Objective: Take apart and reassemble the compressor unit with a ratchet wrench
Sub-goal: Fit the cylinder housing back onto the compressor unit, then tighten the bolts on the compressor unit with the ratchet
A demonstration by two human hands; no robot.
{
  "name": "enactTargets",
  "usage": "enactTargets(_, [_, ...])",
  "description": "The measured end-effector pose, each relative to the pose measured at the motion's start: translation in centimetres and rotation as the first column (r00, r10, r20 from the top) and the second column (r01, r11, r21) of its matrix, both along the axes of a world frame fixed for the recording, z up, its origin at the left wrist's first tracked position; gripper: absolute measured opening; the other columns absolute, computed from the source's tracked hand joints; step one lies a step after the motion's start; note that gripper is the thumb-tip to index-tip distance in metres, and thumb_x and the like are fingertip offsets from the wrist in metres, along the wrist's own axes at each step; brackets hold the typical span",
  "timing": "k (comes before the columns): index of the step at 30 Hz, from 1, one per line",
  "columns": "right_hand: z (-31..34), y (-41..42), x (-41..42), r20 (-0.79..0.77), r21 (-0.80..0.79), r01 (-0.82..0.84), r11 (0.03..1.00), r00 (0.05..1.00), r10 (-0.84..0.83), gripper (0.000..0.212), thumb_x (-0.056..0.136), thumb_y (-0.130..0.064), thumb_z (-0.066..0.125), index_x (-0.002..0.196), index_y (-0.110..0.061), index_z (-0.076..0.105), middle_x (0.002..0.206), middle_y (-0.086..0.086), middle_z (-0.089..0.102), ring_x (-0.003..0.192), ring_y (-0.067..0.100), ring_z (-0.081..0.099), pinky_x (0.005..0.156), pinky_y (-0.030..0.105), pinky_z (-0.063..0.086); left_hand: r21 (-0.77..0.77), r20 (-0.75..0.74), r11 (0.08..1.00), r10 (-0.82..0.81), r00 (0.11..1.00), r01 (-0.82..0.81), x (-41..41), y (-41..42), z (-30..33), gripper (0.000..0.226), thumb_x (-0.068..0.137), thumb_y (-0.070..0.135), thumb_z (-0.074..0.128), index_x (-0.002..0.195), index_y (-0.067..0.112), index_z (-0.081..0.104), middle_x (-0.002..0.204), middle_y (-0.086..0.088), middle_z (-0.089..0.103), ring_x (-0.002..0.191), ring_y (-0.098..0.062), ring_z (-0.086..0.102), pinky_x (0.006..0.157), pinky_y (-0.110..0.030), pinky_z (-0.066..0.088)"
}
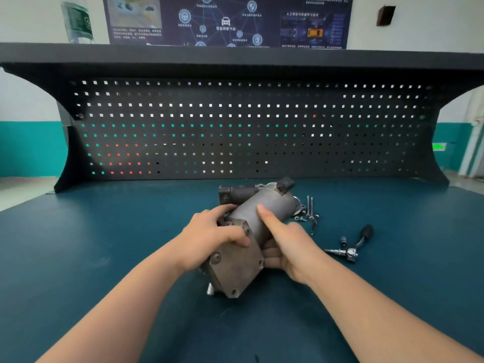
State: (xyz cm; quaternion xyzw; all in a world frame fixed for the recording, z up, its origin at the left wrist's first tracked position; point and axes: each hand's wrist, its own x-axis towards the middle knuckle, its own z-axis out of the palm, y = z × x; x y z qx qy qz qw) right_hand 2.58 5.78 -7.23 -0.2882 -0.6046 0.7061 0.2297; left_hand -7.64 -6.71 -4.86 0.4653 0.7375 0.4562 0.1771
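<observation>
The grey metal compressor unit (264, 205) lies on its side on the blue bench top, its square end plate (235, 271) turned toward me. My left hand (209, 237) grips it at the left, fingers curled over the plate's upper edge. My right hand (285, 244) holds the cylinder from the right and underneath, thumb pressed on top of the barrel. The ratchet wrench (353, 247), black-handled with a chrome head and a socket extension, rests on the bench to the right, touched by neither hand. Loose long bolts (309, 206) and small screws (301, 218) lie just beyond the compressor's right end.
A black perforated back panel (248, 132) rises right behind the bench, with a shelf above holding a plastic bottle (77, 19). A small socket piece (343, 242) stands beside the wrench head. Blue bench surface (104, 258) extends left and toward me.
</observation>
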Motion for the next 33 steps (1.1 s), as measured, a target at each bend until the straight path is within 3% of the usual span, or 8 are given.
enactTargets(8, [-0.1,0.4,0.5,0.068,-0.107,-0.116,0.987,0.99,0.124,0.044,0.09,-0.035,0.063,0.106,0.006,0.057,0.072,0.024,0.07,0.057,0.027,0.071,0.047,0.027,0.055,-0.241,-0.239,0.97,-0.036,0.97,-0.024,-2.0,1.0,0.9,0.092,0.033,0.055,0.062,0.123,0.041,0.05,0.116,0.004,0.057,0.107,-0.018,0.055,0.093,-0.039,0.048])
enactTargets(12, [2.3,4.0,3.0,0.224,0.172,0.105,0.979,0.964,-0.143,0.026,0.088,-0.019,0.067,0.081,0.004,0.058,0.058,0.017,0.062,0.035,0.017,0.06,0.033,0.016,0.042,-0.287,-0.24,0.957,-0.104,0.965,0.032,-3.0,1.0,1.4,0.096,0.033,0.055,0.061,0.126,0.036,0.048,0.12,0.004,0.052,0.108,-0.013,0.052,0.09,-0.033,0.048])
enactTargets(14, [3.5,8.1,6.2,0.245,0.339,0.351,0.873,0.863,-0.442,0.024,0.084,-0.017,0.067,0.07,-0.003,0.054,0.049,0.012,0.057,0.031,0.017,0.055,0.035,0.015,0.035,-0.318,-0.255,0.947,-0.131,0.958,0.045,-3.3,1.1,1.6,0.095,0.035,0.057,0.06,0.127,0.039,0.045,0.121,0.005,0.049,0.111,-0.012,0.048,0.092,-0.032,0.046])
enactTargets(16, [3.2,11.2,9.2,0.396,0.483,0.385,0.786,0.705,-0.589,0.026,0.084,-0.02,0.065,0.066,-0.006,0.052,0.039,0.008,0.052,0.037,0.021,0.054,0.044,0.02,0.033,-0.355,-0.267,0.933,-0.165,0.95,0.062,-3.7,1.6,1.7,0.095,0.038,0.059,0.059,0.13,0.043,0.04,0.121,0.006,0.045,0.113,-0.012,0.044,0.094,-0.031,0.043])
enactTargets(20, [0.7,13.3,7.8,0.642,0.423,0.248,0.872,0.596,-0.481,0.026,0.085,-0.029,0.064,0.076,-0.006,0.056,0.062,0.011,0.061,0.053,0.024,0.057,0.051,0.026,0.035,-0.466,-0.294,0.88,-0.251,0.922,0.091,-4.4,3.3,2.2,0.1,0.043,0.062,0.057,0.138,0.044,0.031,0.125,0.01,0.041,0.118,-0.011,0.039,0.098,-0.03,0.038])
enactTargets(27, [0.6,13.0,6.4,0.832,0.396,0.038,0.917,0.408,-0.376,0.03,0.086,-0.004,0.043,0.063,-0.011,0.061,0.081,0.006,0.067,0.071,0.02,0.046,0.059,0.026,0.032,-0.478,-0.236,0.867,-0.281,0.93,0.14,-4.3,5.2,2.3,0.092,0.056,0.053,0.064,0.14,0.044,0.027,0.138,0.008,0.038,0.122,-0.012,0.041,0.1,-0.032,0.04])
enactTargets(30, [0.5,12.6,6.2,0.752,0.547,0.039,0.836,0.416,-0.511,0.012,0.09,-0.003,0.041,0.096,-0.011,0.033,0.094,0.013,0.058,0.078,0.023,0.049,0.064,0.027,0.038,-0.593,-0.258,0.799,-0.308,0.916,0.101,-4.3,5.3,3.3,0.095,0.059,0.059,0.062,0.142,0.047,0.019,0.147,0.009,0.028,0.133,-0.014,0.03,0.106,-0.033,0.033])
enactTargets(33, [1.2,12.9,7.0,0.563,0.674,0.105,0.731,0.567,-0.601,0.013,0.099,-0.011,0.034,0.093,-0.004,0.042,0.094,0.015,0.05,0.085,0.025,0.047,0.074,0.029,0.039,-0.606,-0.419,0.794,-0.262,0.87,-0.053,-4.0,4.9,4.3,0.095,0.064,0.069,0.065,0.145,0.039,0.024,0.149,0.007,0.028,0.136,-0.015,0.03,0.108,-0.033,0.03])
